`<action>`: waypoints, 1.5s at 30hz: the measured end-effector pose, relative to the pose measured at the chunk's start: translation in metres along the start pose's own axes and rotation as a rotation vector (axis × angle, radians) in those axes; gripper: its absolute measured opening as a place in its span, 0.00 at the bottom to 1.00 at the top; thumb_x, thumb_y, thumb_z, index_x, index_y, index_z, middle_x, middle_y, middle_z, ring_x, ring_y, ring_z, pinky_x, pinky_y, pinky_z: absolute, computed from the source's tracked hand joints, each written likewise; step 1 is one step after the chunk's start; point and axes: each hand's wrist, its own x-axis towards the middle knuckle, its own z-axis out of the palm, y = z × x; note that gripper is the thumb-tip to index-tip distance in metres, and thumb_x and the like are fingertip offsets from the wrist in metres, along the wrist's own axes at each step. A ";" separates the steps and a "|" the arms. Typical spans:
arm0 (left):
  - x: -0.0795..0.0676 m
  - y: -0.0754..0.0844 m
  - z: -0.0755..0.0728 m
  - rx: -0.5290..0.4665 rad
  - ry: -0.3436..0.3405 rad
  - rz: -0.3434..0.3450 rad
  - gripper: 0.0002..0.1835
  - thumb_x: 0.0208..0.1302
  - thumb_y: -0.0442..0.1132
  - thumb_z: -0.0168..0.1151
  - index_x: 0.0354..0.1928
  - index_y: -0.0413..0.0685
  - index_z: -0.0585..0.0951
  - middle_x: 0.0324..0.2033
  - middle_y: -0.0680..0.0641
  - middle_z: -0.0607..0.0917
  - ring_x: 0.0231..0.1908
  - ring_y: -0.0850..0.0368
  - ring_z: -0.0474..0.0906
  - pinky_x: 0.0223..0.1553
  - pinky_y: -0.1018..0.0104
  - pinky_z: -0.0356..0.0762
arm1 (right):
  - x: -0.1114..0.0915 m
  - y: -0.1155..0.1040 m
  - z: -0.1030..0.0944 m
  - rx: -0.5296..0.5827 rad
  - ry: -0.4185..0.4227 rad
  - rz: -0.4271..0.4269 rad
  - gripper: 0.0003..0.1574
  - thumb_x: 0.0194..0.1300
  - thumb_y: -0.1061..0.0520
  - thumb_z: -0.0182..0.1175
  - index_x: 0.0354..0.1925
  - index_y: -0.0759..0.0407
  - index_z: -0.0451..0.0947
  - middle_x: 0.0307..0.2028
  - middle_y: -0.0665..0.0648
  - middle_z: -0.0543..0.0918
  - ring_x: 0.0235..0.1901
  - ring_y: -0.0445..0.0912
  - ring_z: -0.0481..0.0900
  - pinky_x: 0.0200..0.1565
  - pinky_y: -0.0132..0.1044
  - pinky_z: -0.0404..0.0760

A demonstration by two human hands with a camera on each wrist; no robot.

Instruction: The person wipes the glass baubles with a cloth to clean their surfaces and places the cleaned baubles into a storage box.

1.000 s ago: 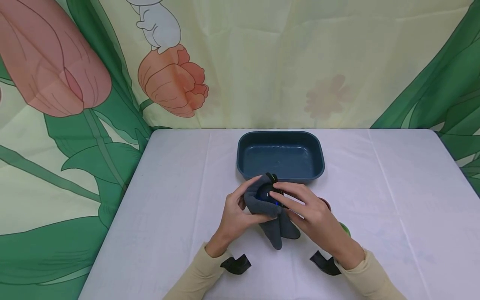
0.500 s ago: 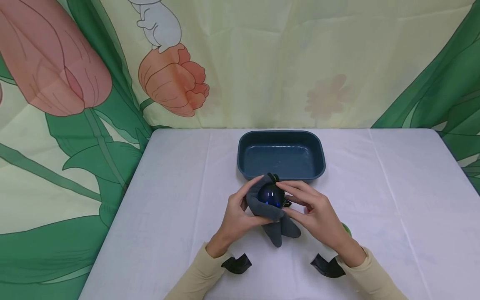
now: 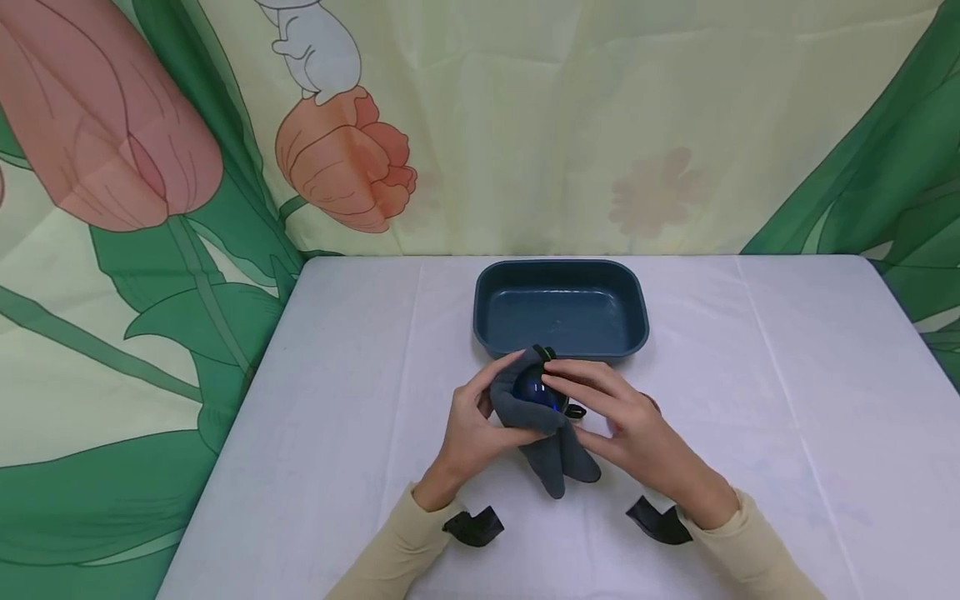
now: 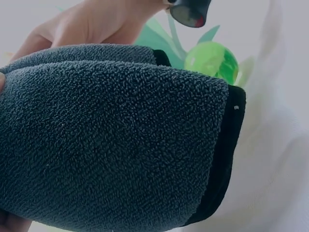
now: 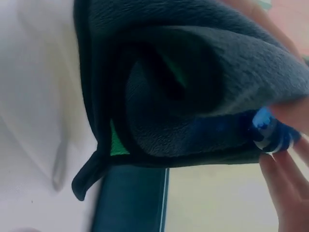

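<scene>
My left hand grips a dark grey terry cloth with black edging, fingers behind it and thumb in front. Folded into the cloth is a shiny blue ball. My right hand holds the ball, its fingertips over the ball's right side and the thumb lower down by the cloth. Two ends of the cloth hang toward me. In the right wrist view the blue ball shows between thumb and fingers at the cloth's edge. Most of the ball is hidden by cloth and fingers.
A dark blue rectangular basin stands just beyond the hands on the white-covered table. In the left wrist view a green ball lies behind the cloth. Black straps stick out at both wrists. A flower-printed curtain hangs behind.
My right fingers shifted off to the ball's edge half a second ago, baring more of it, and now lie over it again. The cloth stays in my left hand.
</scene>
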 end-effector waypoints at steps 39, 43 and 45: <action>0.001 0.000 -0.004 -0.015 -0.042 -0.067 0.41 0.39 0.21 0.72 0.61 0.31 0.66 0.55 0.35 0.74 0.53 0.49 0.74 0.53 0.59 0.73 | 0.003 0.002 0.003 -0.269 0.021 -0.130 0.30 0.65 0.49 0.47 0.61 0.63 0.68 0.58 0.61 0.72 0.54 0.50 0.73 0.52 0.34 0.74; 0.002 0.000 -0.006 -0.017 -0.047 -0.066 0.42 0.39 0.21 0.72 0.61 0.31 0.66 0.55 0.35 0.74 0.53 0.49 0.74 0.54 0.59 0.72 | 0.004 0.002 0.004 -0.263 0.038 -0.132 0.31 0.65 0.48 0.48 0.60 0.64 0.69 0.57 0.61 0.72 0.54 0.50 0.74 0.53 0.33 0.74; 0.002 -0.001 -0.006 -0.018 -0.047 -0.065 0.42 0.39 0.21 0.72 0.61 0.31 0.66 0.56 0.35 0.73 0.54 0.49 0.73 0.55 0.59 0.71 | 0.005 0.002 0.004 -0.261 0.046 -0.135 0.31 0.65 0.47 0.49 0.59 0.64 0.70 0.57 0.61 0.73 0.53 0.50 0.74 0.53 0.33 0.73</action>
